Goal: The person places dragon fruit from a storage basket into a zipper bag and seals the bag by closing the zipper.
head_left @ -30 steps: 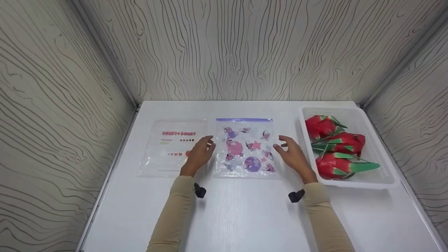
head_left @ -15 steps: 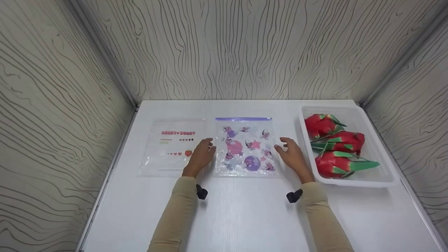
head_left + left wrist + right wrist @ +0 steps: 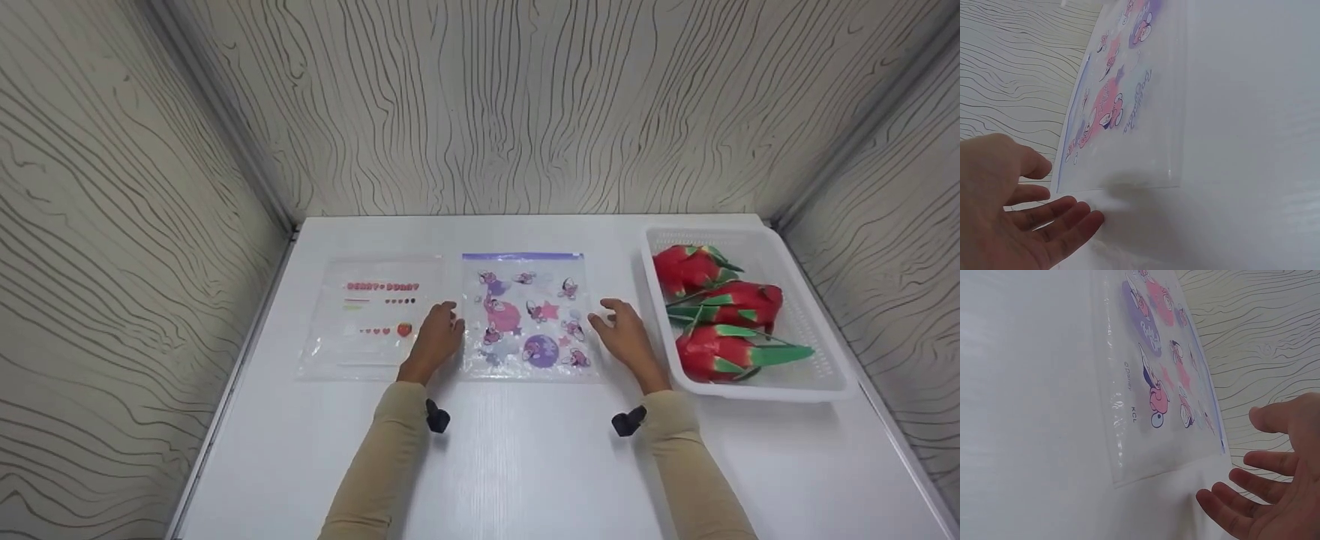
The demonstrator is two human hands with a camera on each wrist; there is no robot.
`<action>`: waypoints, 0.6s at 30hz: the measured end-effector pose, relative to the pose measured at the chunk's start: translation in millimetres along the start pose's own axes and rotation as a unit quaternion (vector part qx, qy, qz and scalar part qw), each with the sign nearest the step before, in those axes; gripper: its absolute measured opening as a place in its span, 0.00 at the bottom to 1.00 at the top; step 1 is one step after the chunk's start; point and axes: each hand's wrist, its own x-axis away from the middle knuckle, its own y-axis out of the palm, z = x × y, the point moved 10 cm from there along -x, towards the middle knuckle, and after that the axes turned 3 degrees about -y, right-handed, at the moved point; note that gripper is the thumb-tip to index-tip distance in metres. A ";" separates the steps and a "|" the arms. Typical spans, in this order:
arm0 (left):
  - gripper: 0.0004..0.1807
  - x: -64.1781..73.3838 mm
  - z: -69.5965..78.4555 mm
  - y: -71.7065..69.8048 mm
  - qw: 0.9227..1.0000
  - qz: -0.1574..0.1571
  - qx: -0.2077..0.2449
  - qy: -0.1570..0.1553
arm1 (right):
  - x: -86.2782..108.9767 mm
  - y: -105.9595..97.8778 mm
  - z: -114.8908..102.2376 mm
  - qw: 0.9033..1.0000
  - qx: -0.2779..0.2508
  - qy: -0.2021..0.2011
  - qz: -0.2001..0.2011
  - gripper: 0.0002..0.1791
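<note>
A clear zip bag (image 3: 525, 319) with pink and purple cartoon prints and a purple top strip lies flat on the white table, between the two hands. My left hand (image 3: 435, 334) is beside its left edge, fingers relaxed and holding nothing. On the other side, my right hand (image 3: 624, 334) has its fingers loosely bent, just off the bag's right edge. Both wrist views show bare palms with spread fingers near the printed bag (image 3: 1112, 107). A second clear bag (image 3: 367, 315), with red lettering, hearts and a strawberry, lies to the left, partly covered by the left hand.
At the right stands a white plastic basket (image 3: 814, 375) holding 3 red dragon fruits (image 3: 712, 356) with green leaf tips. Patterned wood-grain walls (image 3: 480, 105) enclose the table (image 3: 517, 465) at the back and sides.
Both hands have drawn very slightly toward the body, the left also a touch to the right. The bags and the basket have stayed in place.
</note>
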 end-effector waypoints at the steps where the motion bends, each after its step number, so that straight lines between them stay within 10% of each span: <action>1: 0.25 0.1 -0.9 1.1 1.000 -0.002 0.000 -0.006 | -0.2 0.6 0.4 1.000 -0.001 -0.001 0.002 0.30; 18: 0.23 -3.8 -1.6 8.0 0.999 0.011 0.039 0.000 | 1.5 12.3 3.0 1.000 -0.013 0.003 0.009 0.28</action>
